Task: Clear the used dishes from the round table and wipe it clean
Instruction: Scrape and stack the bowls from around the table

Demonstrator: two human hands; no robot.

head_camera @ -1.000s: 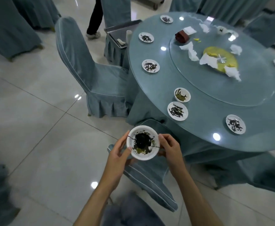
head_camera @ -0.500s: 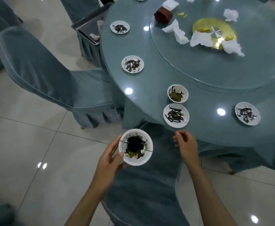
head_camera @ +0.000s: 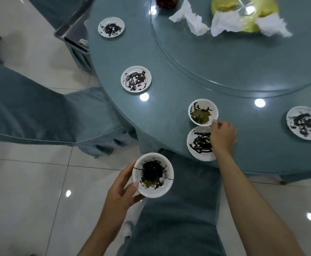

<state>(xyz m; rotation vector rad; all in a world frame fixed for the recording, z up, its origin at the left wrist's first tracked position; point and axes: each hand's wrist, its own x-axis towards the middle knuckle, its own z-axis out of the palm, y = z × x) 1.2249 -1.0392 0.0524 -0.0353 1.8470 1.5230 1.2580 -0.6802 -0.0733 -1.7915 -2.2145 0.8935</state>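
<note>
The left hand [head_camera: 121, 189] grips a white bowl [head_camera: 152, 175] smeared with dark sauce, fingers curled round its side, off the near edge of the desk [head_camera: 169, 108] and above a covered chair [head_camera: 176, 218]. The right hand [head_camera: 223, 135] reaches over a stained plate [head_camera: 199, 144] at the near edge, curled fingertips touching the rim of a small bowl [head_camera: 203, 112] just behind it (whether they actually pinch it, I cannot tell). Another dirty plate [head_camera: 136, 78] sits by the left edge.
</note>
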